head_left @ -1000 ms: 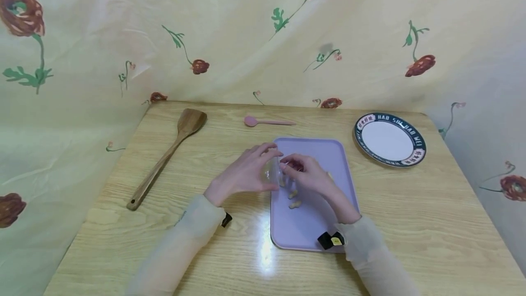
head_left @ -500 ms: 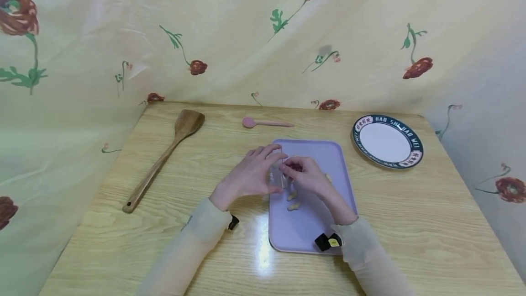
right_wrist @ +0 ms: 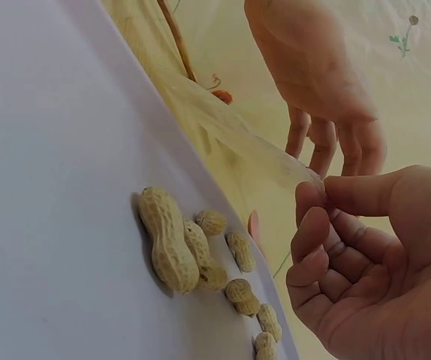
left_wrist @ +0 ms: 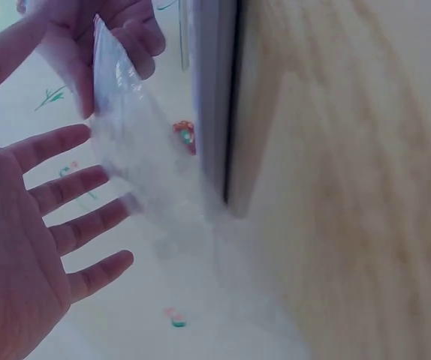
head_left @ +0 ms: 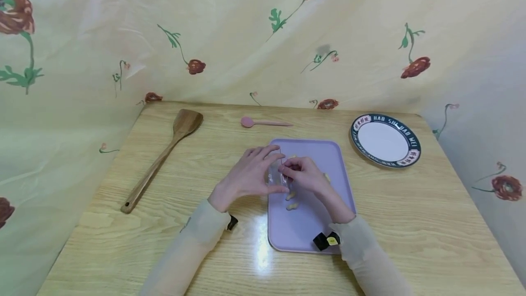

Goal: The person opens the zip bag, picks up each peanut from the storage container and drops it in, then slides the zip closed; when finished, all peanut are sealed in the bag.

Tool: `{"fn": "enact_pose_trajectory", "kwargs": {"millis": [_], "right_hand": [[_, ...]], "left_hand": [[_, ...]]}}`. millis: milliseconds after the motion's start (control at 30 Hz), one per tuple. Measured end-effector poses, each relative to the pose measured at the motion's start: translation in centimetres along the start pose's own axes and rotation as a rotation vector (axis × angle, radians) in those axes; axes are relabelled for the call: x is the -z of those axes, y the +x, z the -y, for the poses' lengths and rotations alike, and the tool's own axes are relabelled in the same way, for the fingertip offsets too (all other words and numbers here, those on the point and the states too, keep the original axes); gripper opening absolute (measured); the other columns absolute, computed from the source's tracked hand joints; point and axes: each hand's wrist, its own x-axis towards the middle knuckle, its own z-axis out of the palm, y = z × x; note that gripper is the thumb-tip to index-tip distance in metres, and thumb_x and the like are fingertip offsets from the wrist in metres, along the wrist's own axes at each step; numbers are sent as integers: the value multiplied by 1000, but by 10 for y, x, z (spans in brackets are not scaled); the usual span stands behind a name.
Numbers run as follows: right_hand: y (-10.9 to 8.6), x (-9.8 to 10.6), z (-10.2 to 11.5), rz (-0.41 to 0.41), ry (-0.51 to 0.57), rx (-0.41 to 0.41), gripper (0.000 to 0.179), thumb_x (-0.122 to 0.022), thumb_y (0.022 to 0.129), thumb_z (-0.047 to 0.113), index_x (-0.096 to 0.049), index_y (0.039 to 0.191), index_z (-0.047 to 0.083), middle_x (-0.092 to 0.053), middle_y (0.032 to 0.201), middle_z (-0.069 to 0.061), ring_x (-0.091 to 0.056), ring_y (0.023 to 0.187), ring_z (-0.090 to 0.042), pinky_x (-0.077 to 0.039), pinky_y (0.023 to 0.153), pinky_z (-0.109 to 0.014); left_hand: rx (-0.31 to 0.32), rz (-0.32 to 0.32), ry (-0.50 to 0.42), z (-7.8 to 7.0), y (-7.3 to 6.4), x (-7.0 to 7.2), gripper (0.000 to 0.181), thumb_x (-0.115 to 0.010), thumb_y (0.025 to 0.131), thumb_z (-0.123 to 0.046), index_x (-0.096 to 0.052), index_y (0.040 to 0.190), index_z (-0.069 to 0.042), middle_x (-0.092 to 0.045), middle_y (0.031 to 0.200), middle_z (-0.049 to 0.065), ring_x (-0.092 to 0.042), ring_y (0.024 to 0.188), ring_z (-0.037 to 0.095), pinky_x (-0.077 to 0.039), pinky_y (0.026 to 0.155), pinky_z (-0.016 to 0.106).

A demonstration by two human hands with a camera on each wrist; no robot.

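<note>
A clear plastic bag (head_left: 274, 175) hangs between the two hands over the left edge of the lilac tray (head_left: 287, 234). My right hand (head_left: 306, 176) pinches the bag's upper edge between thumb and index finger, its other fingers curled in. To the left, my left hand (head_left: 250, 175) faces the bag, thumb and fingers spread wide apart. In the left wrist view its straight fingers (left_wrist: 69, 187) reach right up to the side of the bag (left_wrist: 129, 90). Several peanuts in their shells (right_wrist: 168, 240) lie on the tray below the right hand.
A wooden spatula (head_left: 186, 123) lies at the left of the wooden table (head_left: 419, 223). Behind the tray is a pink spoon (head_left: 247, 122), and at the back right a white plate with a dark patterned rim (head_left: 384, 142). A flowered cloth (head_left: 230, 35) hangs behind the table.
Both hands stay close together over the tray's left part. The left thumb has shifted slightly right beside the bag, and the head view has shifted a little.
</note>
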Motion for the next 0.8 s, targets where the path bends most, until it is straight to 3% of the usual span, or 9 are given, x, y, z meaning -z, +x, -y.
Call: {"fn": "enact_pose_trajectory", "kwargs": {"millis": [300, 533, 800], "right_hand": [[0, 0, -2, 16, 7, -3, 19, -64, 97, 8, -69, 97, -10, -63, 71, -4, -56, 66, -14, -46, 60, -24], [0, 0, -3, 1, 14, -20, 18, -63, 97, 9, -68, 96, -8, -63, 72, -2, -56, 66, -12, -47, 61, -23], [-1, 0, 0, -29, -4, -11, 18, -64, 97, 9, -68, 94, -8, -63, 72, 0, -56, 66, -11, -48, 61, -22]], "left_hand": [[11, -59, 37, 1, -1, 7, 75, -61, 86, -69, -56, 139, -17, -44, 151, 4, -45, 134, 27, -35, 108, 49], [89, -103, 41, 3, -3, 16, 66, -62, 89, -63, -58, 137, -17, -52, 143, 4, -48, 132, 26, -38, 106, 50], [170, -266, -117, 9, -4, 23, 42, -69, 94, -36, -64, 125, -10, -63, 128, 5, -57, 120, 27, -44, 100, 48]]}}
